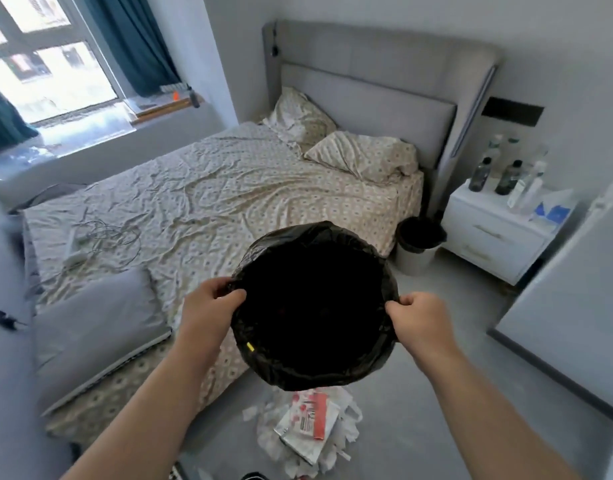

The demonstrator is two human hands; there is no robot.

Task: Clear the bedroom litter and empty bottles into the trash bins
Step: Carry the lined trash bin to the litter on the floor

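Head camera, looking down: both hands are up in front, the left hand [213,299] and the right hand [416,318] each pinched tight on opposite edges of a bin lined with a black bag [313,306], held in the air over the floor beside the bed [229,188]. Its inside is pure black, contents impossible to make out. Below it, a pile of paper litter [310,434] lies on the floor, partly hidden by the bin. A second bin [419,245] stands by the nightstand [488,233], where blurred bottles [495,171] cluster.
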